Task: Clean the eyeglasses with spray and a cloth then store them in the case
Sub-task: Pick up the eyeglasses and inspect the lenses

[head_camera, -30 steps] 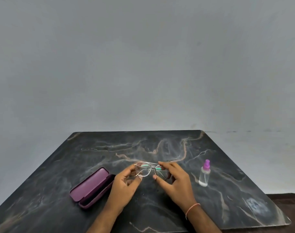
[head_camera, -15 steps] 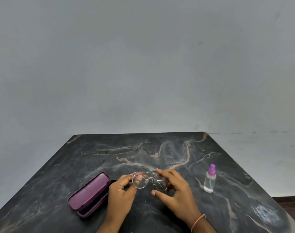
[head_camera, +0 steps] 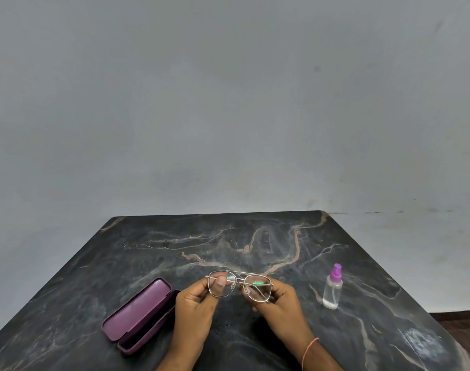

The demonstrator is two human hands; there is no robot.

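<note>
Eyeglasses (head_camera: pixel 239 285), thin metal frame, held above the bench (head_camera: pixel 255 236) near its front middle. Left hand (head_camera: pixel 195 307) pinches the left lens rim, thumb pressed on the lens. Right hand (head_camera: pixel 280 303) has fingers curled round the right rim. Purple case (head_camera: pixel 140 315) lies open just left of the left hand. Spray bottle (head_camera: pixel 333 287), purple top, stands upright to the right, apart. Thin band (head_camera: pixel 309 350) on right wrist.

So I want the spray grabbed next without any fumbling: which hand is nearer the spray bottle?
Right. The right hand holds the eyeglasses just left of the spray bottle; the left hand is farther off, beside the case.
</note>
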